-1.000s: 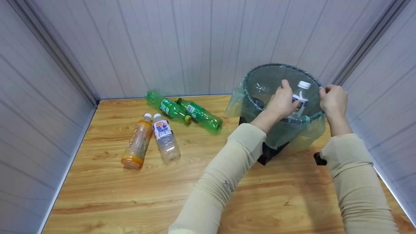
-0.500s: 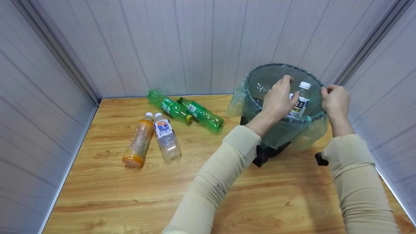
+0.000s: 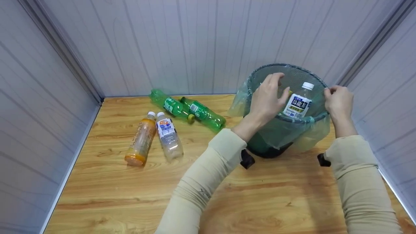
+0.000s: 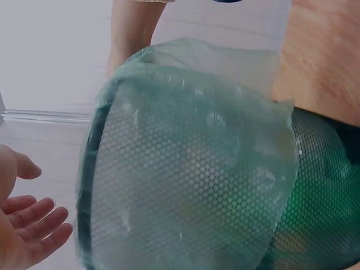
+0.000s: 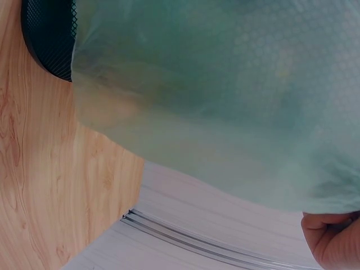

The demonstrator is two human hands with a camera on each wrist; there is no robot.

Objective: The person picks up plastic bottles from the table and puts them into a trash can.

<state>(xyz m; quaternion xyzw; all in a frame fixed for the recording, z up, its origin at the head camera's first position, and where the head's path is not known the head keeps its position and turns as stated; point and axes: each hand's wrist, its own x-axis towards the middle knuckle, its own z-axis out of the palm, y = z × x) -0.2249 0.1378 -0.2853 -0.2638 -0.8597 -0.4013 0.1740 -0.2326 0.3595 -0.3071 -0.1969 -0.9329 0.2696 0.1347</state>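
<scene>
A mesh wastebasket [image 3: 265, 152] stands at the right, lined with a translucent green trash bag [image 3: 276, 135] folded over its rim. Inside leans a clear plastic bottle [image 3: 297, 105] with a white cap and a dark-and-white label. My left hand [image 3: 268, 99] hovers over the basket's left side, holding nothing; the left wrist view shows its fingers [image 4: 42, 222] loosely extended beside the rim. At the right side of the rim, my right hand [image 3: 339, 101] pinches the bag's edge. In the right wrist view, that hand [image 5: 334, 239] is partly cut off.
Two green bottles [image 3: 172, 105] lie near the back wall. In front of them lie an orange-labelled bottle [image 3: 141, 141] and a clear bottle [image 3: 169, 136] on the wooden table [image 3: 130, 195]. Panelled walls [image 3: 182, 45] enclose the back and sides.
My left hand has moved left, away from the bottle in the basket, uncovering its label. That bottle has turned to show its label's front. The right hand keeps its place on the rim.
</scene>
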